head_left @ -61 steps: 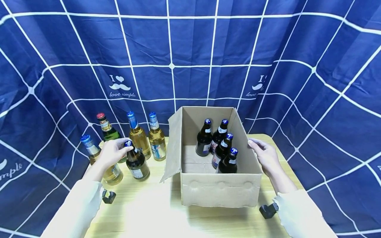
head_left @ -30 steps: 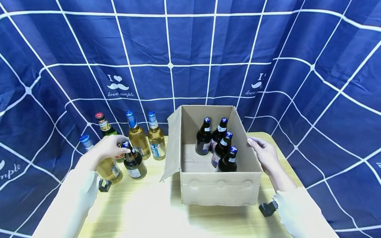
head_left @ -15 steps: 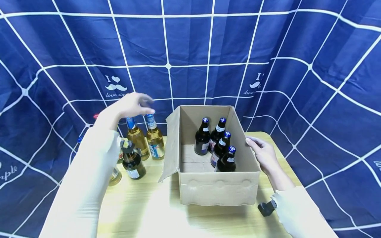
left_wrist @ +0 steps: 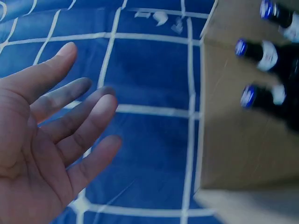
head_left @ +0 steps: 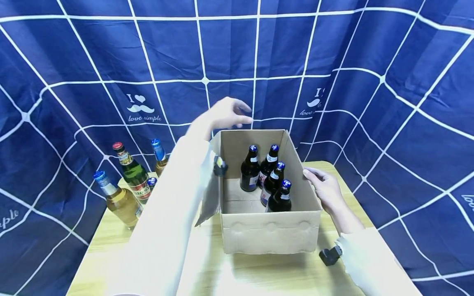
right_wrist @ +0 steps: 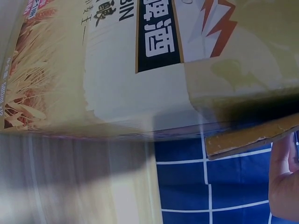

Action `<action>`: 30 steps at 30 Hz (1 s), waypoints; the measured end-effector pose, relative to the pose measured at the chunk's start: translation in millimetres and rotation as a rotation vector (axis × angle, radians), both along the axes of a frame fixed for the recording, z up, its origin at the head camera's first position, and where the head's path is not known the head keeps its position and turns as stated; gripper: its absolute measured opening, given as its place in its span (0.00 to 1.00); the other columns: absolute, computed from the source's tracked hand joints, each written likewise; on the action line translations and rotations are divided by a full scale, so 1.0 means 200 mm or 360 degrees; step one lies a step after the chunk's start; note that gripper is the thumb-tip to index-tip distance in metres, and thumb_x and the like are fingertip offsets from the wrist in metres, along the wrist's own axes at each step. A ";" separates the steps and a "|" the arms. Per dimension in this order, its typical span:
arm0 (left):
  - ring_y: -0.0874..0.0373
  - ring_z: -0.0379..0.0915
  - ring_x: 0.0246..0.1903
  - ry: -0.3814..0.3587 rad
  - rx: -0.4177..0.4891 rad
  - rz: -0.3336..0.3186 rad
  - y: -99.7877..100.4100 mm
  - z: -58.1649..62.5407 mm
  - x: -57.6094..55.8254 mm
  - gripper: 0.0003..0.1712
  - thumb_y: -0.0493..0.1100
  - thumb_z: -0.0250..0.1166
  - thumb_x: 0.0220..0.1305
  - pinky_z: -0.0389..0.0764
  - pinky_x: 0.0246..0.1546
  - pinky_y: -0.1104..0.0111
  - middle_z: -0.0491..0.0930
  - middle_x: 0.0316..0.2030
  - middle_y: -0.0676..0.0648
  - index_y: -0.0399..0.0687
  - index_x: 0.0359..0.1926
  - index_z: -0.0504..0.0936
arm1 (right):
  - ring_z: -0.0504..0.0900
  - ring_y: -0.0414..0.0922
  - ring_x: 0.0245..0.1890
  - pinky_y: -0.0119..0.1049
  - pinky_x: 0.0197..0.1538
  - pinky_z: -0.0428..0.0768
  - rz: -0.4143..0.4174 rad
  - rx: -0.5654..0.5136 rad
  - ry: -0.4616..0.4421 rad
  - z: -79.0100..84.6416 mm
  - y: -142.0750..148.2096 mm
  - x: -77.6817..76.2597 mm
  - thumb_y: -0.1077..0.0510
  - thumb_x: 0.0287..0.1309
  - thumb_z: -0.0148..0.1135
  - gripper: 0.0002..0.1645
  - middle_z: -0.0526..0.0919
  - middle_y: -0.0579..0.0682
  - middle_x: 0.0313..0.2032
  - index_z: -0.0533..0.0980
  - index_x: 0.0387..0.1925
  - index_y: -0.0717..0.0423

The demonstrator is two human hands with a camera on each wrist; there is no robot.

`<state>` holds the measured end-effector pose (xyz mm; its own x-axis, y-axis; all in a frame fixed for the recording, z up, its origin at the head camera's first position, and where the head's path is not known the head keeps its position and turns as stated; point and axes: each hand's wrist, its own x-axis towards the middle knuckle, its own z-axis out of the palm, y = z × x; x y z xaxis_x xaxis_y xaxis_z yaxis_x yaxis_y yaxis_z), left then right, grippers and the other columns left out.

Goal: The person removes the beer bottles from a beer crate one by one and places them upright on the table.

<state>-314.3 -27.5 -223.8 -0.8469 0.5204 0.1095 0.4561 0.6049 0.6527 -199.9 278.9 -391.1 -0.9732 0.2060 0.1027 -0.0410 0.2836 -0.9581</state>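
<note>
Blue cloth (head_left: 229,49) hung in front of me and on both my sides, crossed by white lines in large squares that bent where the fabric creased and folded. Small white diamonds (head_left: 205,80) marked some crossings. To my left ahead I could read a white print (head_left: 140,107), "love simple", under a heart and a moustache; a similar print (head_left: 314,100) on the right was cut short. Below stood a pale wood-grained table (head_left: 266,275), its far right corner rounded, with bright glare (head_left: 226,281) and soft shadows near me.

Printed carton (right_wrist: 140,84), fingers (right_wrist: 282,156) at cardboard edge (right_wrist: 252,138)
</note>
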 end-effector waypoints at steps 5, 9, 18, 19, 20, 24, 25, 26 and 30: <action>0.54 0.80 0.36 -0.0112 0.0129 0.0024 0.15 -0.13 -0.03 0.26 0.50 0.66 0.61 0.78 0.35 0.63 0.82 0.39 0.44 0.44 0.57 0.77 | 0.77 0.31 0.36 0.22 0.40 0.74 0.0007 0.0012 0.0022 0.00 0.00 -0.01 0.49 0.62 0.62 0.31 0.80 0.30 0.30 0.73 0.54 0.73; 0.53 0.79 0.42 -0.0186 0.0216 0.0168 0.20 -0.27 -0.05 0.26 0.49 0.66 0.61 0.76 0.43 0.65 0.81 0.44 0.43 0.43 0.57 0.77 | 0.76 0.31 0.36 0.22 0.41 0.74 0.0008 0.0022 0.0020 0.00 -0.01 -0.01 0.49 0.62 0.62 0.31 0.80 0.30 0.30 0.73 0.54 0.73; 0.49 0.70 0.56 -0.0254 0.0364 0.0467 0.30 -0.50 -0.05 0.33 0.46 0.70 0.57 0.68 0.56 0.65 0.75 0.57 0.41 0.44 0.63 0.72 | 0.76 0.32 0.37 0.22 0.42 0.73 -0.0034 0.0032 -0.0016 -0.01 0.00 0.00 0.50 0.63 0.61 0.31 0.80 0.30 0.29 0.72 0.55 0.72; 0.49 0.68 0.57 -0.0264 0.0373 0.0496 0.31 -0.52 -0.05 0.34 0.45 0.71 0.56 0.68 0.57 0.65 0.74 0.58 0.41 0.45 0.63 0.72 | 0.76 0.32 0.37 0.22 0.43 0.72 -0.0033 0.0024 -0.0018 0.00 -0.01 0.00 0.50 0.63 0.61 0.30 0.80 0.30 0.28 0.72 0.55 0.72; 0.49 0.67 0.58 -0.0273 0.0382 0.0522 0.31 -0.54 -0.05 0.35 0.45 0.72 0.55 0.67 0.58 0.65 0.73 0.59 0.41 0.46 0.64 0.71 | 0.76 0.32 0.37 0.23 0.43 0.72 -0.0031 0.0015 -0.0019 0.00 -0.01 0.00 0.50 0.63 0.61 0.30 0.80 0.30 0.28 0.72 0.55 0.72; 0.49 0.64 0.61 -0.0298 0.0403 0.0560 0.33 -0.63 -0.05 0.38 0.42 0.72 0.54 0.65 0.60 0.66 0.70 0.62 0.42 0.46 0.66 0.69 | 0.75 0.32 0.37 0.23 0.43 0.72 -0.0032 -0.0003 -0.0012 0.00 -0.02 0.01 0.51 0.63 0.60 0.30 0.80 0.31 0.28 0.72 0.55 0.73; 0.49 0.64 0.62 -0.0309 0.0417 0.0544 0.34 -0.65 -0.05 0.39 0.41 0.72 0.54 0.64 0.60 0.66 0.69 0.63 0.43 0.45 0.66 0.68 | 0.75 0.32 0.37 0.23 0.43 0.72 -0.0033 -0.0003 -0.0007 0.00 -0.02 0.01 0.51 0.63 0.60 0.29 0.80 0.31 0.28 0.72 0.55 0.73; 0.49 0.63 0.62 -0.0325 0.0431 0.0518 0.34 -0.66 -0.05 0.40 0.40 0.72 0.54 0.63 0.61 0.66 0.68 0.63 0.42 0.44 0.67 0.67 | 0.75 0.32 0.37 0.23 0.44 0.71 -0.0033 0.0001 -0.0006 0.00 -0.02 0.01 0.51 0.63 0.60 0.30 0.80 0.31 0.28 0.72 0.55 0.73; 0.50 0.60 0.64 -0.0380 0.0379 0.0383 0.35 -0.69 -0.07 0.43 0.38 0.70 0.55 0.60 0.63 0.67 0.65 0.66 0.42 0.43 0.70 0.61 | 0.76 0.32 0.37 0.24 0.44 0.71 -0.0035 0.0018 0.0002 0.00 -0.01 0.01 0.50 0.63 0.61 0.30 0.80 0.31 0.28 0.73 0.55 0.72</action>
